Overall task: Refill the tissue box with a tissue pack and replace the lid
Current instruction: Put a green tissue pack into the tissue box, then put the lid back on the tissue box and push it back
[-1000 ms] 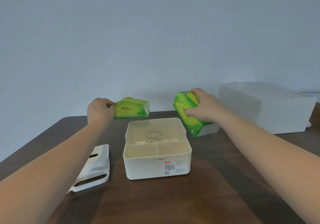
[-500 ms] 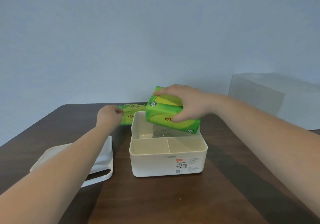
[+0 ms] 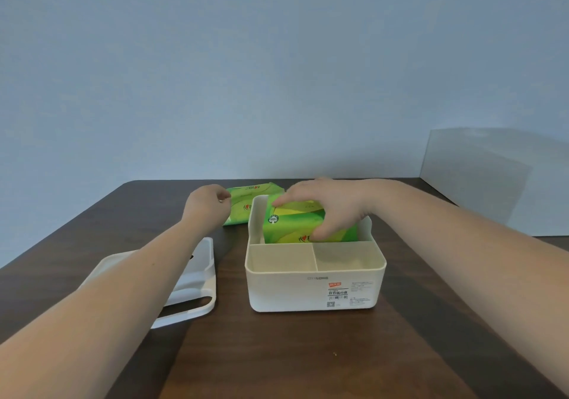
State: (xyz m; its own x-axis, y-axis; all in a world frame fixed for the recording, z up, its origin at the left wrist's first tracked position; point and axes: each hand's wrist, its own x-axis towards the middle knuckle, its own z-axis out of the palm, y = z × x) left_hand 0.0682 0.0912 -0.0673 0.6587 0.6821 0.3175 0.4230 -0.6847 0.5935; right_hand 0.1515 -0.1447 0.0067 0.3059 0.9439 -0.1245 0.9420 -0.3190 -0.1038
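A cream tissue box point(image 3: 314, 287) stands open in the middle of the dark wooden table, with two small front compartments and one large rear compartment. My right hand point(image 3: 331, 207) grips a green tissue pack point(image 3: 295, 224) that sits partly down in the rear compartment. Behind the box to the left lies a second green tissue pack point(image 3: 243, 204) on the table. My left hand point(image 3: 207, 204) rests at that pack's left end with its fingers curled; whether it still pinches the wrapper is unclear. The white lid point(image 3: 197, 281) lies left of the box, partly under my left forearm.
A large white box point(image 3: 492, 180) stands at the back right of the table point(image 3: 277, 352). A plain bluish wall rises behind the table's far edge.
My right hand has carried its green pack from the right, over the box and down into the rear compartment. My left hand has lowered the other pack onto the table behind the box.
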